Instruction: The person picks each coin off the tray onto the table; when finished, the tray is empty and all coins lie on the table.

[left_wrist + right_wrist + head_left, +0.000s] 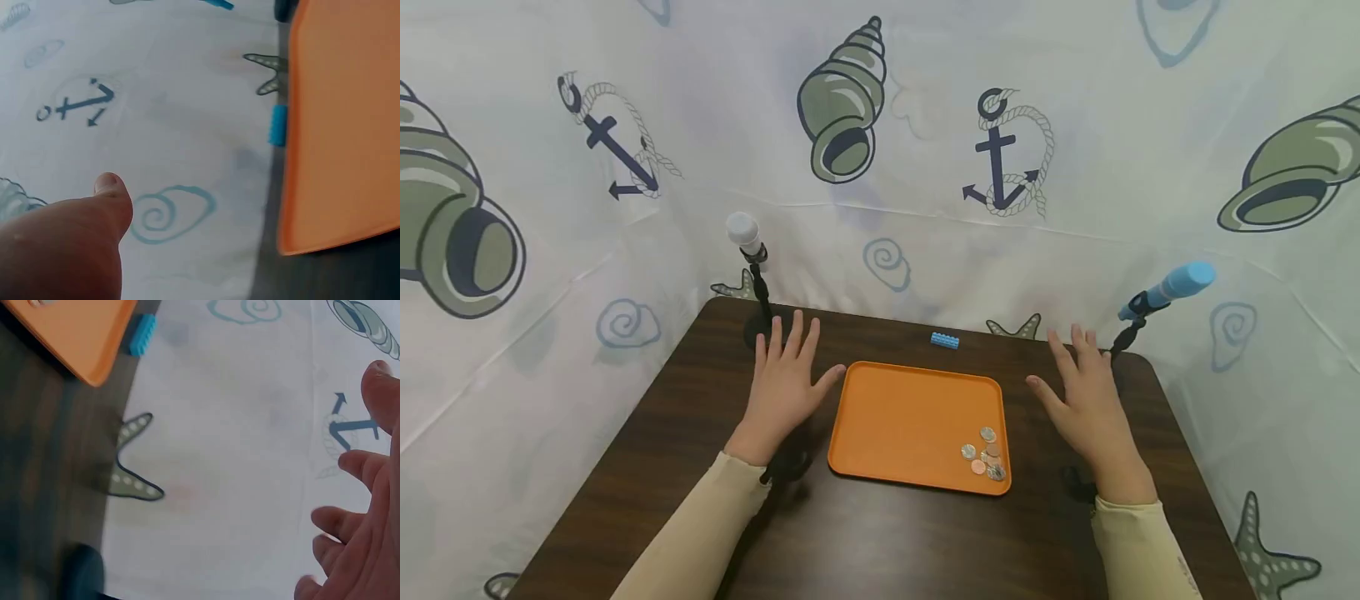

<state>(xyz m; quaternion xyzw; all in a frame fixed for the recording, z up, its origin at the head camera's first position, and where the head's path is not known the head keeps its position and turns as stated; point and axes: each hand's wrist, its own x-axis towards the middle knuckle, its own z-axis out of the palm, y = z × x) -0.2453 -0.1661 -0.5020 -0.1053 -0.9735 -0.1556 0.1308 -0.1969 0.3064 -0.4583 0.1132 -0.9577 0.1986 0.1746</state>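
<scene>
in the head view, the left hand [783, 393] and right hand [1085, 404] are spread and grip nothing, on either side of the orange tray [902, 417] on the tabletop [880, 550]. the coins [993, 460] lie bunched, some overlapping, in the tray's near right corner, closer to the right hand. lifting one cleanly would probably mean starting with a loose outer coin and tilting its edge up to pinch. in the left wrist view, the thumb stands clear of the tray. in the right wrist view, the fingers are apart; the blue block [143, 335] sits beyond the tray's edge.
</scene>
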